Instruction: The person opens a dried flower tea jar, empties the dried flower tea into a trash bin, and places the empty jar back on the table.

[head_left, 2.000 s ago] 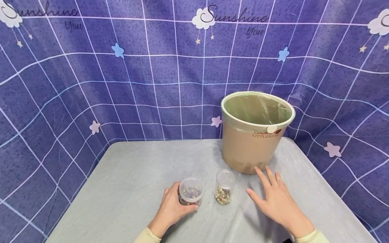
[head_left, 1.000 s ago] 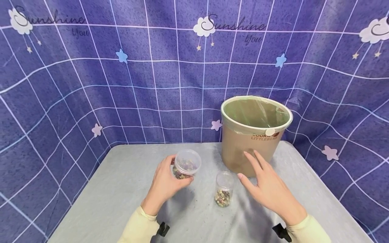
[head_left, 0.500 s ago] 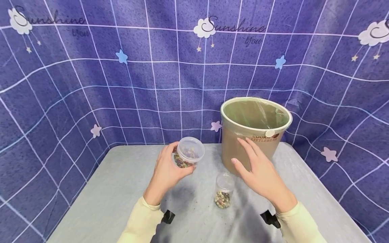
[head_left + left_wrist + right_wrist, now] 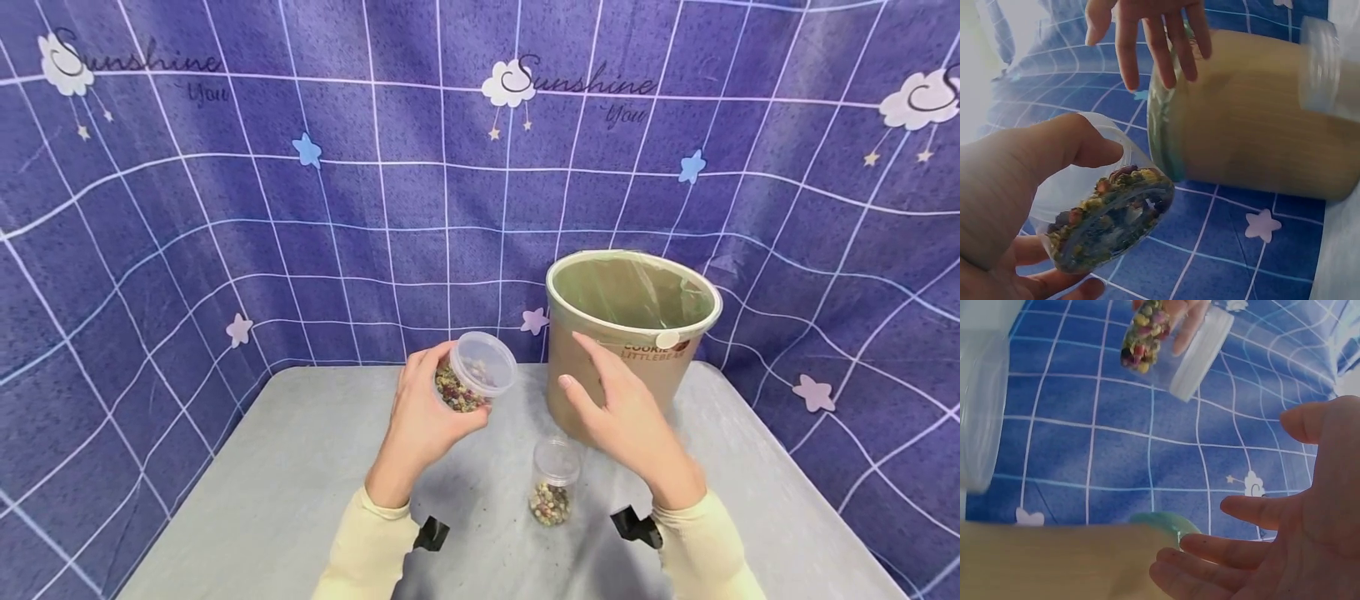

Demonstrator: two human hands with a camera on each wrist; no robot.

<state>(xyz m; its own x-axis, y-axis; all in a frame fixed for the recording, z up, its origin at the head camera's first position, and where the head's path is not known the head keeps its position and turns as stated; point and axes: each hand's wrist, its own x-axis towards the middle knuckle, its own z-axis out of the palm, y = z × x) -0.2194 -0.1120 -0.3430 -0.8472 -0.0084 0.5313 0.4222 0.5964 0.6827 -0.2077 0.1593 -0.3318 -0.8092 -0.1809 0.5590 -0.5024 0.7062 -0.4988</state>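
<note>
My left hand (image 4: 427, 412) grips a clear plastic jar (image 4: 474, 375) with a translucent lid, raised above the table and tilted to the right. Dried, multicoloured bits, like flower buds or herbs, fill its lower part, as the left wrist view shows (image 4: 1110, 215). My right hand (image 4: 626, 412) hovers in front of the bucket with its fingers spread, holding nothing. Between the two arms, a second, narrower clear jar (image 4: 555, 483) stands upright on the table, partly filled with pale and dark pieces. In the right wrist view only a clear edge of that jar (image 4: 982, 406) shows.
A tan bucket (image 4: 592, 375) with a white rim and a green-tinted plastic liner stands at the table's back right. The grey table (image 4: 315, 467) is bordered by a purple grid-patterned curtain (image 4: 360, 225). Dark specks lie on the table near the narrower jar.
My left hand has lifted the wider jar off the table, moved it up and slightly right, and tilted it. My right hand has moved left and up. The narrower jar still stands.
</note>
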